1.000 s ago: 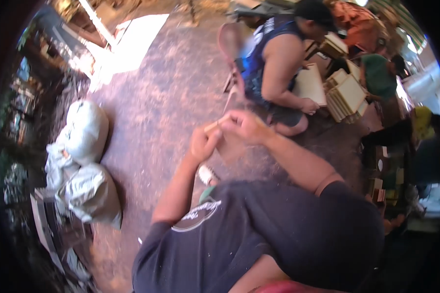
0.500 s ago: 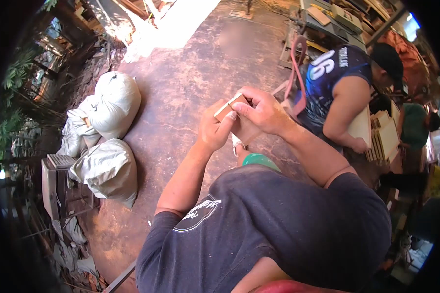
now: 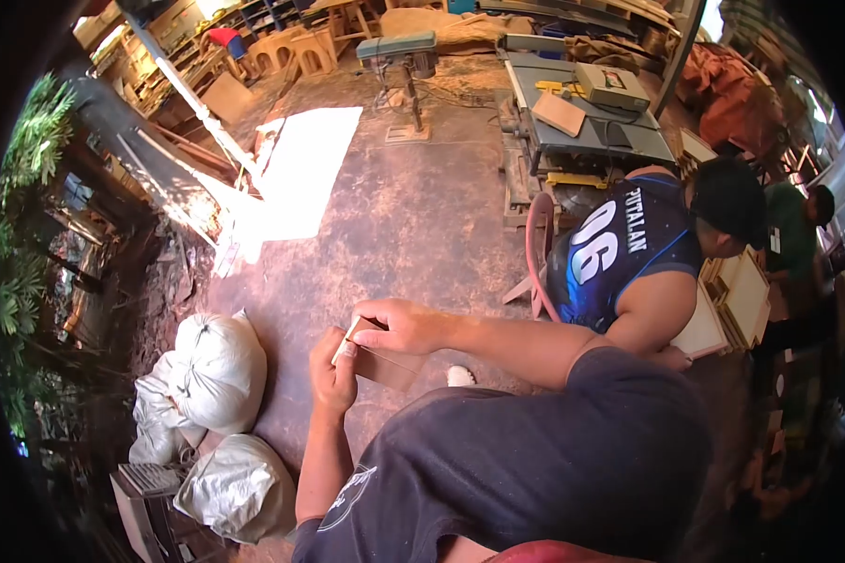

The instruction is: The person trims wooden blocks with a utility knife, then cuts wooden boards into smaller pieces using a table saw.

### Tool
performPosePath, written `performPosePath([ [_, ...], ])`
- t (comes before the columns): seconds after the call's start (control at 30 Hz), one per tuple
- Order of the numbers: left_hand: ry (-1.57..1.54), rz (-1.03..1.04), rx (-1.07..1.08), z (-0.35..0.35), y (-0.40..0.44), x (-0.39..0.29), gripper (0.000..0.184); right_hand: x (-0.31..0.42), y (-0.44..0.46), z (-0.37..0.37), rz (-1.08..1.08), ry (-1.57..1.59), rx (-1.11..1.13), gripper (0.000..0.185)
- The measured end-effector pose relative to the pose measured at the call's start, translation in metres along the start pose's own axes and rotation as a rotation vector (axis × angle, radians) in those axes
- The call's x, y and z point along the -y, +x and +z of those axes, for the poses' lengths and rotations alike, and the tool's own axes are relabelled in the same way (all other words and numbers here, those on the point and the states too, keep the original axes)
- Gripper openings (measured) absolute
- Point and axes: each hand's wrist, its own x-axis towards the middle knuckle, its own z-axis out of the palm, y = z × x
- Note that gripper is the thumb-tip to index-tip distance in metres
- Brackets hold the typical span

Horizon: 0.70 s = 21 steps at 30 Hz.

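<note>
A brown piece of what looks like thin board or card point(image 3: 390, 368), with a pale edge, is held between my two hands in front of my chest. My left hand point(image 3: 332, 368) pinches its near left corner, thumb on top. My right hand point(image 3: 399, 326) grips the upper part, with the thumb pressed on its face and the fingers behind. Both hands are nearly touching. The lower part of the piece hangs out below my right hand.
White sacks point(image 3: 218, 371) stand on the floor at left. A co-worker in a blue jersey point(image 3: 620, 249) sits at right beside stacked pale panels point(image 3: 737, 296). Beyond are a machine table point(image 3: 587, 127), a drill press point(image 3: 408, 94) and a pink chair point(image 3: 538, 249).
The view has tilted up and shows more of the workshop beyond. My hands still hold the brown piece, now lower and further left in view. The co-worker leans further forward.
</note>
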Motion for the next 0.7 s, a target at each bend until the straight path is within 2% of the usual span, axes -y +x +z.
performPosePath([
  [0.07, 0.012, -0.032, -0.011, 0.002, 0.029, 0.012, 0.028, -0.006, 0.019, -0.021, -0.011, -0.029, -0.02, 0.026],
  [0.13, 0.001, -0.013, -0.02, 0.007, 0.062, 0.029, 0.027, -0.015, 0.035, -0.035, -0.043, -0.052, -0.146, 0.024],
  [0.17, -0.018, 0.023, -0.018, 0.008, 0.08, 0.039, 0.026, -0.022, 0.044, -0.041, -0.03, -0.041, -0.14, 0.024],
  [0.23, -0.046, 0.07, 0.006, 0.008, 0.113, 0.055, 0.025, -0.038, 0.065, -0.059, -0.027, -0.137, -0.266, 0.021],
  [0.53, -0.021, 0.211, 0.179, -0.027, 0.278, 0.136, 0.023, -0.066, 0.19, -0.134, 0.146, -0.113, -0.348, 0.014],
  [0.6, -0.027, 0.233, 0.19, -0.042, 0.32, 0.158, 0.023, -0.077, 0.23, -0.148, 0.048, -0.394, -0.42, 0.015],
  [0.7, 0.052, 0.176, 0.188, -0.059, 0.367, 0.19, 0.022, -0.088, 0.284, -0.164, 0.176, -0.334, -0.434, 0.016],
])
